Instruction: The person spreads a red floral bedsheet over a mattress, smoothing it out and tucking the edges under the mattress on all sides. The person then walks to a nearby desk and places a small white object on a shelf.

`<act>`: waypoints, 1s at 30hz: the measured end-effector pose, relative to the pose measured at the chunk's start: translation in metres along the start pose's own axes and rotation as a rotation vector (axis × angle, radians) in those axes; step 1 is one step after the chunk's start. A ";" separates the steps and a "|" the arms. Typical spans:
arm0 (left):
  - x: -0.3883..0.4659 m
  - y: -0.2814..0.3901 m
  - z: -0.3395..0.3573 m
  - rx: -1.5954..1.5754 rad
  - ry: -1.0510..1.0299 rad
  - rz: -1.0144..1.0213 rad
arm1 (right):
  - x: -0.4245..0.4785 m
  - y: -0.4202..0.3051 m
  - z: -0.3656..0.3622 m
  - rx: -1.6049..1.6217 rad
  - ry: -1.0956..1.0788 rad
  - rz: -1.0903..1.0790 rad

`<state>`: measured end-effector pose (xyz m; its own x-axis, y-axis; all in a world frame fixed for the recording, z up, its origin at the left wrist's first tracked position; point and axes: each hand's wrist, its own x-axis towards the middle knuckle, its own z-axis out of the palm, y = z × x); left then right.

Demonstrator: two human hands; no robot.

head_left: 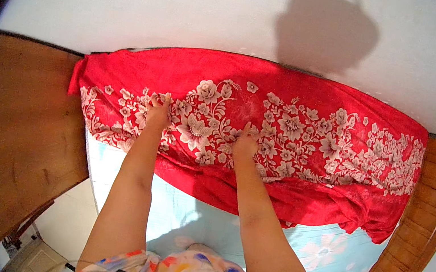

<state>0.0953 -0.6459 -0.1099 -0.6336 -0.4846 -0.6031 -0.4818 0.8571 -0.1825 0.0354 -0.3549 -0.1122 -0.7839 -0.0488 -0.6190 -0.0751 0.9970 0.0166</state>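
A red blanket (212,66) with pale printed flowers lies spread across a bed, close to the wall. My left hand (159,111) rests on its flowered band, left of the middle, with fingers apart on the cloth. Further right, my right hand (247,143) touches the same band. Its fingers look bent, and whether they pinch any fabric is unclear. Below the blanket's near edge shows a light blue bedsheet (322,248) with pale pink flowers. The near edge is rumpled at the right, and both my arms reach over it.
A white wall (157,5) borders the bed's far side and carries a shadow. Wooden boards stand at the bed's ends, a broad brown panel (26,117) on the left and a slatted headboard (425,214) on the right. Pale floor (70,215) shows at lower left.
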 end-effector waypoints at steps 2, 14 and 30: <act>-0.002 -0.005 0.001 -0.058 0.029 0.024 | 0.001 0.002 0.006 0.138 0.044 -0.038; -0.237 -0.025 0.149 -0.491 0.386 0.185 | -0.003 0.012 0.002 -0.091 0.029 -0.121; -0.355 -0.106 0.284 -0.385 -0.152 0.113 | -0.230 0.091 0.168 -0.025 0.799 -0.464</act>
<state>0.5438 -0.5150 -0.0969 -0.6128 -0.3353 -0.7156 -0.6234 0.7617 0.1768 0.3122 -0.2433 -0.0999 -0.8635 -0.4791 0.1576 -0.4942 0.8661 -0.0747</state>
